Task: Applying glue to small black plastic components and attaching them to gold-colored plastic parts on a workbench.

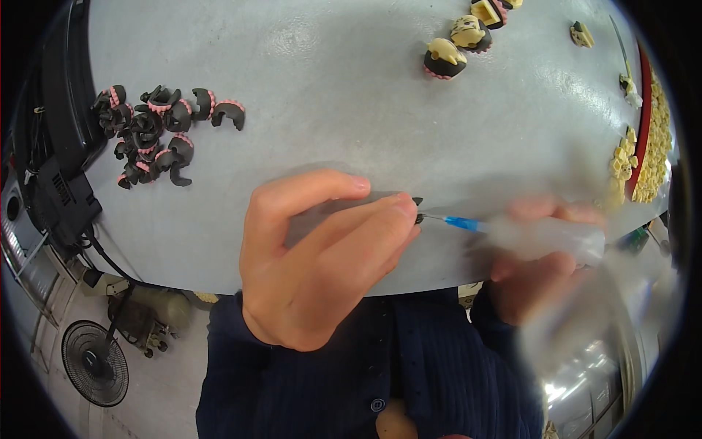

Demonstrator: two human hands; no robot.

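Observation:
My left hand [314,256] is closed over the near middle of the table. Its thumb and fingertips pinch a small dark piece [418,201], most of it hidden behind the fingers. In my right hand [526,282], blurred by motion, is a whitish squeeze bottle [548,238] lying sideways. A blue needle tip [462,224] on the bottle points left, its thin metal end reaching the dark piece; whether they touch, I cannot tell.
A heap of curved black pieces with pink beaded edges [150,132] lies at the left. Several cream-and-black parts [446,58] line the far side. At the right, a red-rimmed tray [643,121] holds many small cream pieces, with loose ones [623,161] beside it.

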